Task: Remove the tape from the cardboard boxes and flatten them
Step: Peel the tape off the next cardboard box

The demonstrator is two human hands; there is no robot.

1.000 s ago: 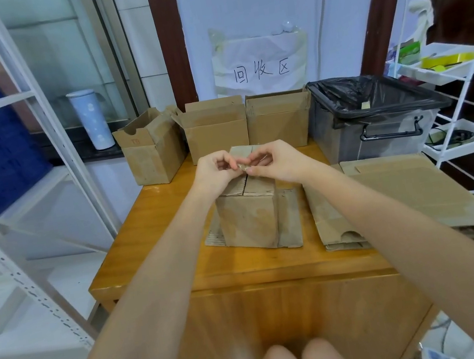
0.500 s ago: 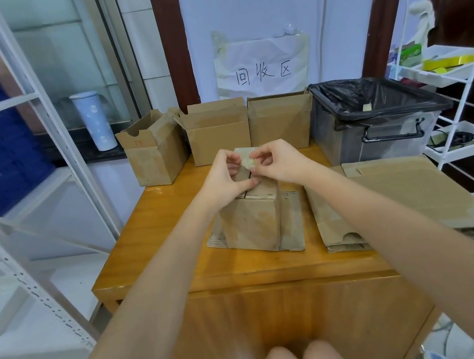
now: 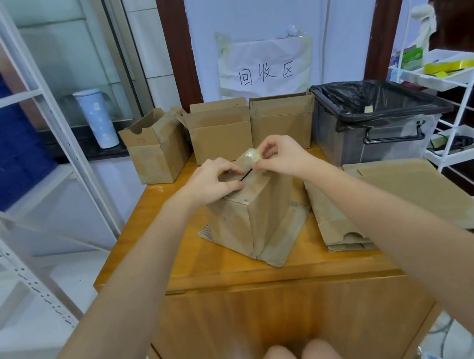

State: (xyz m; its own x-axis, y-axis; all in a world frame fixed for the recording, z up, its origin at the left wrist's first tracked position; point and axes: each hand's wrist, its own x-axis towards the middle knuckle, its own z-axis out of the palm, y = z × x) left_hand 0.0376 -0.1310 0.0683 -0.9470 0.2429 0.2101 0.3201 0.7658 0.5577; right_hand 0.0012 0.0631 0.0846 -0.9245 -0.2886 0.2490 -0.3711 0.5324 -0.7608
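1. Wooden table [image 3: 181,268] carries everything.
2. Grey bin [image 3: 378,138], black-lined, holds a small scrap.
3. Three open boxes [image 3: 223,138] stand behind.
4. Centre box [image 3: 251,217]: left hand [image 3: 214,179] presses its top.
5. Right hand [image 3: 281,156] pinches tape [image 3: 249,157], lifted off the box top.

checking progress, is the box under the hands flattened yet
Not yet: the box stands upright while the right hand peels tape and the left hand steadies it.

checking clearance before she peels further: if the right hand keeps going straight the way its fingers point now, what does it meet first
The right hand points left, pinching the clear tape strip above the brown cardboard box. Straight on, it would likely meet the left hand first, resting on the box top; depth between them is unclear.
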